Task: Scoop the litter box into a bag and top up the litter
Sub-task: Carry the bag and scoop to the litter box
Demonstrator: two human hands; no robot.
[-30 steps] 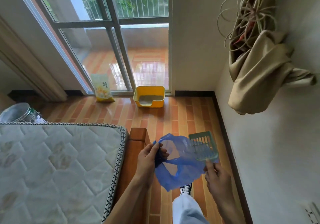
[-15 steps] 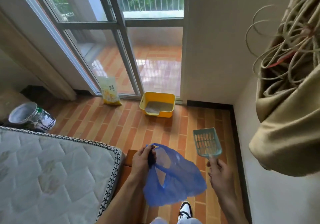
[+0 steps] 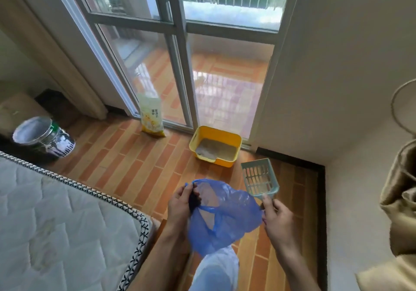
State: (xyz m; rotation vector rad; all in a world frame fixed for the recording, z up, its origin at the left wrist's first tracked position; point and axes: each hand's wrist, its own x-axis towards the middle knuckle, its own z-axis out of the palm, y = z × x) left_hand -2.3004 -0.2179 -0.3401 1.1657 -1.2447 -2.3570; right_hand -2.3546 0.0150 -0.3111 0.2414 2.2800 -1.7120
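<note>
Now, L hand [image 3: 180, 202] – blue bag [image 3: 227, 218], R hand [image 3: 278, 219] – scoop [image 3: 258, 178]

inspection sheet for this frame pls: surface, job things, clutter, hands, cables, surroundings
Surface: brick-pattern floor, no spills seen.
Job's things: yellow litter box with litter, by the glass door; litter pack upright left of it; blue bag; green scoop, empty.
Clutter: tin near mattress.
Hands: left hand grips bag's rim; right hand holds scoop's handle.
Cables: wire loop at right edge.
Surroundings: wall, beige cloth hanging right.
</note>
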